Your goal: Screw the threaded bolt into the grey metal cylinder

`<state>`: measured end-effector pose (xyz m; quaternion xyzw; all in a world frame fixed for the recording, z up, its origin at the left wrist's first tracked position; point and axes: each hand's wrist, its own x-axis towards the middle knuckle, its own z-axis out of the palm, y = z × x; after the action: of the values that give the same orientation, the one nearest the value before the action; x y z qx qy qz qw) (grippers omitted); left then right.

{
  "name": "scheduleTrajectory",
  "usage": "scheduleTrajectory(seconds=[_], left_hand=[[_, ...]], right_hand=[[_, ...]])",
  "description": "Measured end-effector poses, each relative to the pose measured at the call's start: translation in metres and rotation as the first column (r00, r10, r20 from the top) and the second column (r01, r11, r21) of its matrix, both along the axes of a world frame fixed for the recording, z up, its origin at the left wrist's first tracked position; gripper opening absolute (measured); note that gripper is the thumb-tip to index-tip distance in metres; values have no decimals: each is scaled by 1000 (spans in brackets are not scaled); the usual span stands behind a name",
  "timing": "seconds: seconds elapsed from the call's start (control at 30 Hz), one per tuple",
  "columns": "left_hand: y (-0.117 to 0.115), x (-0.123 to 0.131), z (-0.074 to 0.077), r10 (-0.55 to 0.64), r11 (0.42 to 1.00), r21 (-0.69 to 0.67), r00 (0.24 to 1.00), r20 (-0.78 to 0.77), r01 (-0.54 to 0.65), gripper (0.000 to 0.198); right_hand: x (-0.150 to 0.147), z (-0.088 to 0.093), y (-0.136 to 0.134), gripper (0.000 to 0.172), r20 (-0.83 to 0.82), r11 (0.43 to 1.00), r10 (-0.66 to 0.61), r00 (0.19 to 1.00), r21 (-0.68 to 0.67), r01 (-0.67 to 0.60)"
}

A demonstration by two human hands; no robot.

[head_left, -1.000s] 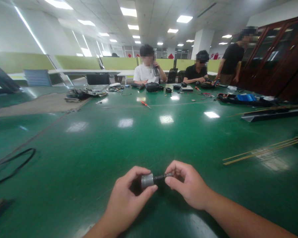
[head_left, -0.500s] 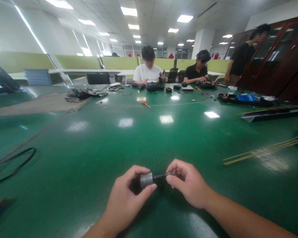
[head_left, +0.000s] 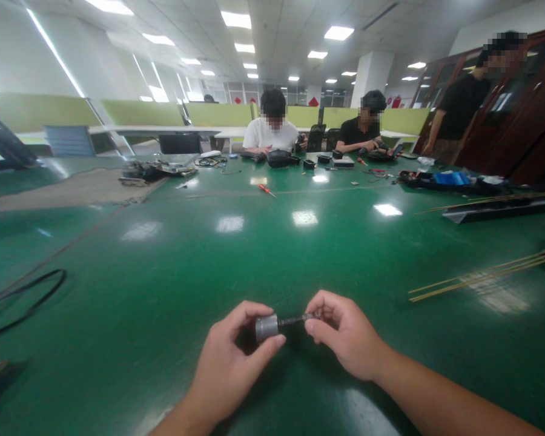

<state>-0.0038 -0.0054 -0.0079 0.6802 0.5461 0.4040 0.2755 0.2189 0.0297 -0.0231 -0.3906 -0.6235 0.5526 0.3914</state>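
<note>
My left hand (head_left: 240, 354) is closed around a grey metal cylinder (head_left: 266, 327), thumb below and fingers above. From the cylinder's right end a thin dark shaft (head_left: 290, 321) sticks out toward my right hand (head_left: 343, 333). The right thumb and fingertips pinch a small metallic piece at the shaft's far end. It is too small to tell whether that piece is separate or part of the shaft. Both hands are held just over the green tabletop (head_left: 236, 272), close to its near side.
An orange-handled screwdriver (head_left: 266, 189) lies mid-table. Thin brass-coloured rods (head_left: 472, 278) and a dark channel (head_left: 495, 210) are at right, a black cable loop (head_left: 36, 297) at left. Two people (head_left: 272, 127) sit opposite among black cases; another person (head_left: 463, 109) stands by the cabinets.
The cylinder has shifted very slightly left in my left hand's grip, and a bit more shaft shows. The standing person has moved right, and the person in white has lowered their head and raised hand.
</note>
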Motion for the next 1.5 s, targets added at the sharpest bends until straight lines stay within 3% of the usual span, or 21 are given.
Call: scheduleTrajectory(seconds=[1.5], left_hand=[[1, -2, -1, -10, 1000, -5, 998, 59, 11, 20]], right_hand=[[0, -1, 2, 12, -5, 999, -34, 999, 10, 34]])
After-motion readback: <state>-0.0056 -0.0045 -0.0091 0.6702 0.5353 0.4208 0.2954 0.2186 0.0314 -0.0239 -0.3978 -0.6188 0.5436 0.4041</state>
